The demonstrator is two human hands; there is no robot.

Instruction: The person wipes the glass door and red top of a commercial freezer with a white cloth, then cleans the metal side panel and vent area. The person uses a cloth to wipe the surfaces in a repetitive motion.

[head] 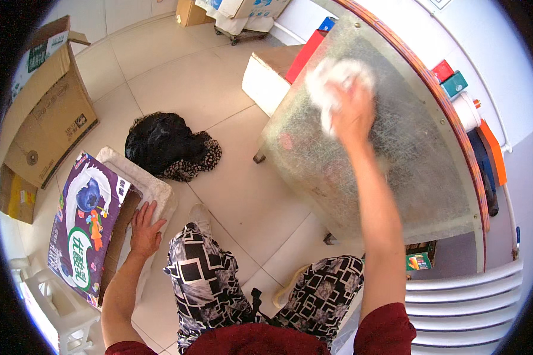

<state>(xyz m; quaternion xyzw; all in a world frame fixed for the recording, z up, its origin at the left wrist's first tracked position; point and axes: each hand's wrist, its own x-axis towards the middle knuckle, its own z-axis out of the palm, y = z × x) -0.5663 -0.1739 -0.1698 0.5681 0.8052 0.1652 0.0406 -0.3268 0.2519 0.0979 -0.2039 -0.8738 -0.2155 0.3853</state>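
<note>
My right hand presses a white cloth, blurred by motion, on a scratched, translucent sheet that covers a table. My left hand rests with spread fingers on the edge of an off-white foam box, beside an open purple cardboard carton with a blueberry picture. The inside of the carton is mostly hidden.
A black garment or cloth lies on the tiled floor. Open cardboard boxes stand at the left, near a white plastic stool. A white box stands behind the table, and a slatted white seat is at the lower right.
</note>
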